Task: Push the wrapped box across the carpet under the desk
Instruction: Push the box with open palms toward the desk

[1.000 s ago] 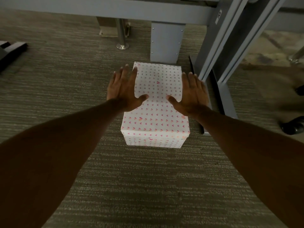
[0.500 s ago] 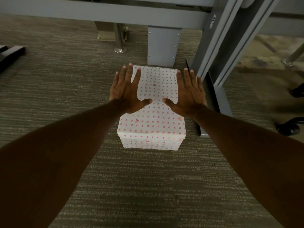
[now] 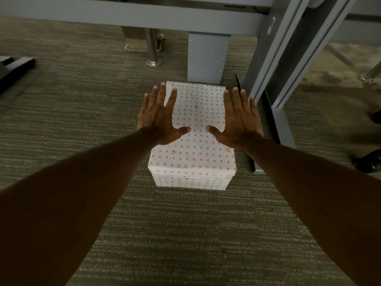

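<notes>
A box wrapped in white paper with small pink hearts (image 3: pixel 193 157) sits on the grey-brown carpet (image 3: pixel 185 234), its far end close to a grey desk leg panel (image 3: pixel 207 56). My left hand (image 3: pixel 159 118) hovers flat over the box's left top edge with fingers spread. My right hand (image 3: pixel 238 118) is spread the same way over the right top edge. Whether the palms touch the paper I cannot tell. Neither hand grips anything.
A grey desk frame beam (image 3: pixel 123 13) crosses the top. A slanted grey desk leg with a floor foot (image 3: pixel 282 124) stands right of the box. A chrome post (image 3: pixel 152 50) is behind, dark chair casters (image 3: pixel 369 162) at right, a black base (image 3: pixel 12 67) at far left.
Both hands have drawn closer together over the box top, thumbs nearly meeting. The box lies slightly farther in, nearer the desk leg panel.
</notes>
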`<state>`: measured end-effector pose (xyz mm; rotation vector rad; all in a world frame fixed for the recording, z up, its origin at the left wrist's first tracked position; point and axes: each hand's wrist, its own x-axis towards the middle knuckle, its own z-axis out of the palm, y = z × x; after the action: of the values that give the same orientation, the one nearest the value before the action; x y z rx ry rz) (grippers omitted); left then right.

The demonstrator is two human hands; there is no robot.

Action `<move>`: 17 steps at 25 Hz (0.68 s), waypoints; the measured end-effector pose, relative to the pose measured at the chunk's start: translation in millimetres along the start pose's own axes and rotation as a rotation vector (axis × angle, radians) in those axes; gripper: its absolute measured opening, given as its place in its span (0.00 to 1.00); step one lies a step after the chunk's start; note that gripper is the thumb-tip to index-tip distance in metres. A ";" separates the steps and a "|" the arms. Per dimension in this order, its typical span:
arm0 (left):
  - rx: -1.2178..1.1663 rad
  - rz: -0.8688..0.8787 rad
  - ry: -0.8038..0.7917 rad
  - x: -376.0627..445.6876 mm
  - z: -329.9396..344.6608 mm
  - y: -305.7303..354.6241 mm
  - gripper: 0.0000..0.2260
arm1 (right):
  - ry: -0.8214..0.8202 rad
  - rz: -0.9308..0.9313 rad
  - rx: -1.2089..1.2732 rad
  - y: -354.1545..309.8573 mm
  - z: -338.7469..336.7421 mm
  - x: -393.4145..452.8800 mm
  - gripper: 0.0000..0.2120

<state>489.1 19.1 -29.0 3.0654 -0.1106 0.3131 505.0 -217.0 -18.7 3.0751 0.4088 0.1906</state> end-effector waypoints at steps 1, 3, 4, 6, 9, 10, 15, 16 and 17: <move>0.004 -0.004 -0.005 -0.6 1.3 -0.3 0.51 | 0.002 0.001 0.000 -0.3 0.8 0.2 0.53; 0.006 -0.006 -0.008 -2.1 3.5 -1.9 0.52 | 0.007 0.000 0.006 -1.2 3.8 0.2 0.52; -0.002 -0.007 -0.012 -2.8 4.5 -3.3 0.52 | 0.007 -0.001 0.014 -1.3 5.8 0.3 0.52; -0.052 -0.037 -0.031 -3.9 6.9 -6.1 0.51 | 0.004 0.007 0.047 -1.1 10.3 0.3 0.51; -0.171 -0.127 -0.105 -6.1 16.8 -10.3 0.47 | 0.012 0.053 0.124 -0.2 17.5 0.5 0.48; -0.202 -0.162 -0.140 -7.8 21.4 -11.6 0.44 | 0.013 0.072 0.150 0.2 20.6 0.3 0.47; -0.535 -0.507 -0.217 -17.0 36.3 -18.0 0.24 | 0.008 0.135 0.294 8.6 44.7 -8.0 0.29; -0.591 -0.572 -0.238 -16.9 36.7 -19.5 0.20 | -0.009 0.168 0.367 10.7 49.5 -9.5 0.23; -0.618 -0.610 -0.259 -16.0 37.6 -21.2 0.17 | -0.040 0.210 0.450 12.5 53.6 -10.3 0.19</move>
<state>482.6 38.7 -70.1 2.3539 0.5878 -0.1362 505.1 -232.6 -72.4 3.5572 0.1389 0.0443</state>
